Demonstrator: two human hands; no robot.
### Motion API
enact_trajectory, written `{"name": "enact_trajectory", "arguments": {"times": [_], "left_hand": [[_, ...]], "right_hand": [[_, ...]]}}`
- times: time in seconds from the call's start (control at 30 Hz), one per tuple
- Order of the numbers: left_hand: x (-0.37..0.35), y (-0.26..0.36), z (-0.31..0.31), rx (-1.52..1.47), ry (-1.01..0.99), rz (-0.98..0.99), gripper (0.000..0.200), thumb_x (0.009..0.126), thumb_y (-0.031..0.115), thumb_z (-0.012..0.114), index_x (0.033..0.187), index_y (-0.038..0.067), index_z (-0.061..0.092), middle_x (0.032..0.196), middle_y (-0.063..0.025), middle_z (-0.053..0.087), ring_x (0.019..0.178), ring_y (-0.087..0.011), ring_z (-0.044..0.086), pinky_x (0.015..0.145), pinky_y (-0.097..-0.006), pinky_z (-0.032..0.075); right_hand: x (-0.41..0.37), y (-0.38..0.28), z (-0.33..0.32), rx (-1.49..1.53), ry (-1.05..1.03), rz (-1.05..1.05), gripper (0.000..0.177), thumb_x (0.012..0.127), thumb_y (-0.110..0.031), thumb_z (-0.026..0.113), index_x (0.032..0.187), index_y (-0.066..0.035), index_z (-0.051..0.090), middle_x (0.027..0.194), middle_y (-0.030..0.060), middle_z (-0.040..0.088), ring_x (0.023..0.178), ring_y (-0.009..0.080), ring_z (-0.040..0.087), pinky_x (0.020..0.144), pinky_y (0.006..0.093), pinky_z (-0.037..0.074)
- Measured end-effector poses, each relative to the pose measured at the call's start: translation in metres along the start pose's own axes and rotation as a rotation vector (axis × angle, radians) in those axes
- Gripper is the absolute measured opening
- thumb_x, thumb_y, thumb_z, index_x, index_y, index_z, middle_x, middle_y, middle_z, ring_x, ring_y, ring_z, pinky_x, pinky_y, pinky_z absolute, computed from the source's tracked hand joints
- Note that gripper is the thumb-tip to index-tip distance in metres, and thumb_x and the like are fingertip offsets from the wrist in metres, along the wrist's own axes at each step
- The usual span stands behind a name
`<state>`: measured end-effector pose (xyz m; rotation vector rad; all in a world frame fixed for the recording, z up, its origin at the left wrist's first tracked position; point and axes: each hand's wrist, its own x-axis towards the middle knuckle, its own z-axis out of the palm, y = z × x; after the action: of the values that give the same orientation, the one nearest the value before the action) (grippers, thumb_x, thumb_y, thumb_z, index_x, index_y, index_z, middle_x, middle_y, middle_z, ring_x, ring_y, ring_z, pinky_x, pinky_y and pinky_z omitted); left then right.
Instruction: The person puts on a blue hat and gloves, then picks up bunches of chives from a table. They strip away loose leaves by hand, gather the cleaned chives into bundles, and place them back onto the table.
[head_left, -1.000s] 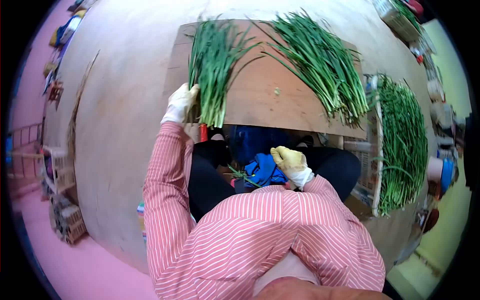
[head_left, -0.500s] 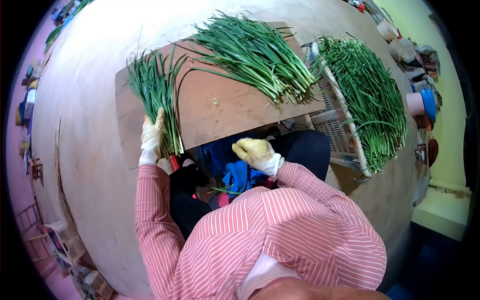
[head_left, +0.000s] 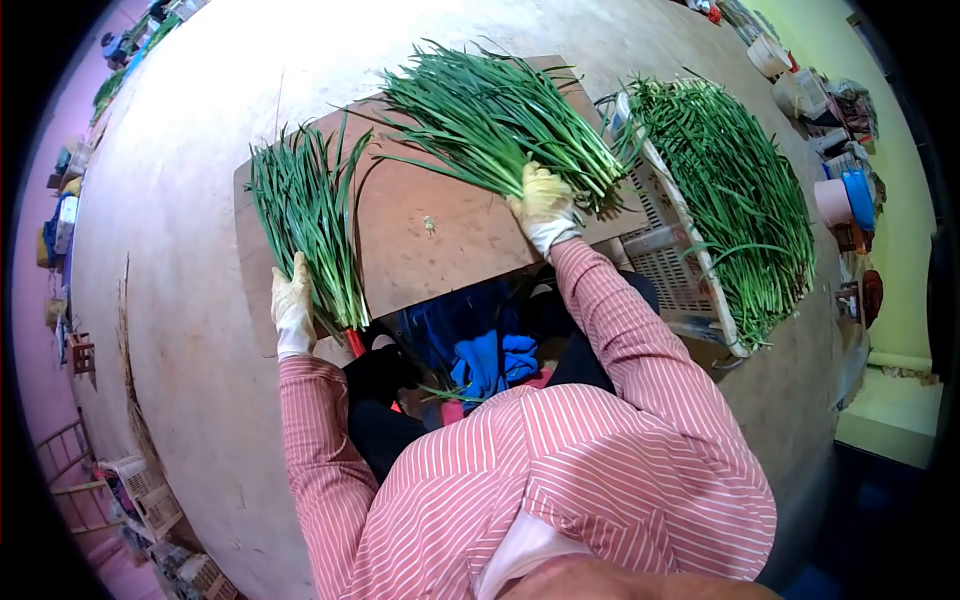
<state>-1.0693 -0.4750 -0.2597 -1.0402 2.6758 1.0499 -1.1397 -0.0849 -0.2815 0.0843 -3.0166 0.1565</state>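
Note:
Two lots of garlic chives lie on a brown board in front of me. My left hand (head_left: 293,312), in a pale glove, rests at the lower left side of the smaller bunch of chives (head_left: 312,220), its fingers stretched out and not wrapped round the stems. My right hand (head_left: 545,205), in a yellowish glove, is closed on stem ends at the near side of the larger chive pile (head_left: 480,110). The fingertips are partly hidden among the stems. A red strip (head_left: 355,342) shows below the smaller bunch's stem ends.
The brown board (head_left: 430,265) lies across in front of my knees. To the right stands a pale plastic crate (head_left: 675,260) heaped with chives (head_left: 730,200). Blue cloth (head_left: 490,360) lies between my legs. Tubs and bags line the right wall, including a blue container (head_left: 857,198).
My right hand has moved from above my lap up and right to the larger pile and closed on chives there. My left hand has shifted slightly down and outward along the smaller bunch.

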Motion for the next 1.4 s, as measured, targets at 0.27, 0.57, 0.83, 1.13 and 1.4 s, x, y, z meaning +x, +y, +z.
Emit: {"name": "enact_trajectory", "arguments": {"times": [0.27,0.57,0.83,1.13,1.4], "left_hand": [[0.011,-0.015,0.008,0.06,0.052,0.041,0.095,0.087,0.07,0.042,0.145,-0.003,0.028,0.145,-0.0233,0.039,0.135,-0.0338,0.036,0.11,-0.0364,0.03],[0.008,-0.006,0.004,0.099,0.075,0.023,0.092,0.087,0.069,0.042,0.144,-0.003,0.032,0.14,-0.0255,0.045,0.13,-0.0361,0.043,0.106,-0.0391,0.034],[0.001,0.002,0.016,0.133,0.094,0.085,0.087,0.088,0.063,0.047,0.146,0.0,0.03,0.143,-0.022,0.042,0.132,-0.0354,0.041,0.108,-0.0376,0.033],[-0.07,0.055,0.052,-0.592,0.127,0.613,0.043,0.094,0.018,0.061,0.13,-0.003,0.051,0.13,-0.0138,0.056,0.121,-0.0209,0.051,0.105,-0.0308,0.037],[-0.14,0.056,0.106,-0.918,-0.826,-0.181,0.055,0.089,0.047,0.064,0.126,0.009,0.053,0.1,0.0001,0.062,0.079,-0.0092,0.057,0.072,-0.023,0.044]], "right_hand": [[-0.033,-0.033,-0.034,0.414,0.028,-0.108,0.04,0.086,-0.032,0.063,0.109,0.0,0.058,0.087,0.0183,0.064,0.077,0.034,0.063,0.07,0.0409,0.05],[0.019,0.007,-0.025,0.531,-0.263,0.198,0.072,0.083,-0.059,0.059,0.119,0.004,0.056,0.107,0.0245,0.064,0.102,0.0382,0.061,0.088,0.0436,0.047],[0.011,-0.057,-0.005,0.056,-0.283,0.025,0.121,0.063,-0.058,0.078,0.145,0.007,0.017,0.126,0.0269,0.052,0.111,0.036,0.055,0.092,0.0395,0.046],[-0.01,-0.061,0.007,0.303,-0.323,0.106,0.095,0.076,-0.022,0.074,0.147,0.001,0.015,0.105,0.0274,0.058,0.093,0.0404,0.062,0.08,0.0445,0.052],[-0.102,-0.092,-0.043,0.416,-0.366,-0.003,0.089,0.075,-0.016,0.07,0.145,0.002,0.018,0.1,0.023,0.06,0.086,0.0381,0.064,0.071,0.044,0.054]]}}
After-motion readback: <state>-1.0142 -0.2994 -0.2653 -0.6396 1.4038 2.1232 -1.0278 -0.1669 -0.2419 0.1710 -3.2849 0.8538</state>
